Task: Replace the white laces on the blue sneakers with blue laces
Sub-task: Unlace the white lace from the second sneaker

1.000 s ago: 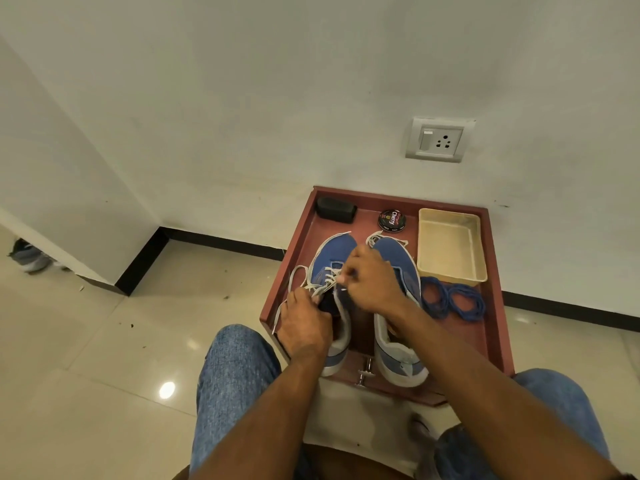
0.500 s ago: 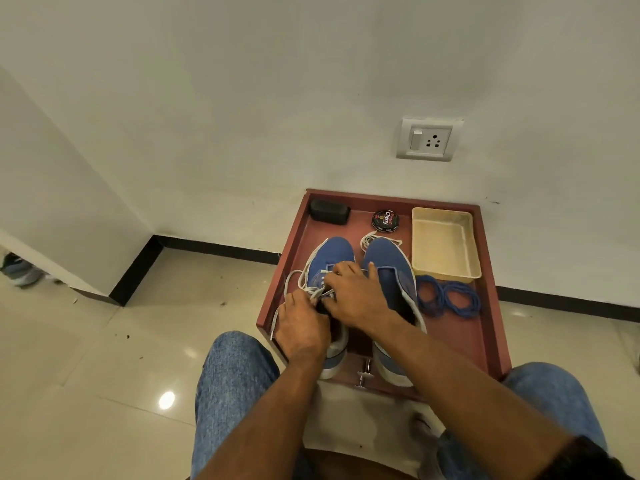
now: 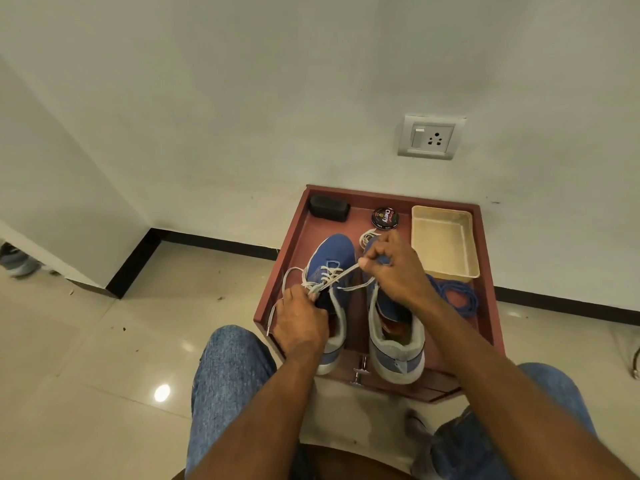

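1. Knees in blue jeans [image 3: 228, 379] frame the bottom of the view, with both forearms reaching forward between them.
2. Left hand [image 3: 300, 323] rests on the left sneaker [image 3: 330, 271] at its collar, fingers curled and pinching the white lace [image 3: 337, 277] near the upper eyelets.
3. Right hand [image 3: 398, 268] is raised over the right sneaker [image 3: 398, 351], thumb and fingers clenched on the same white lace, which runs taut between the two hands.
4. Both sneakers stand side by side, toes pointing away, in a reddish-brown wooden tray [image 3: 486, 306] on the floor.
5. Blue laces [image 3: 457, 297] lie coiled in the tray, just right of the right sneaker.
6. Farther back sit a cream plastic tray [image 3: 445, 242], a round polish tin [image 3: 385, 217] and a black case [image 3: 329, 208].
7. On the wall above is a white socket [image 3: 429, 137].
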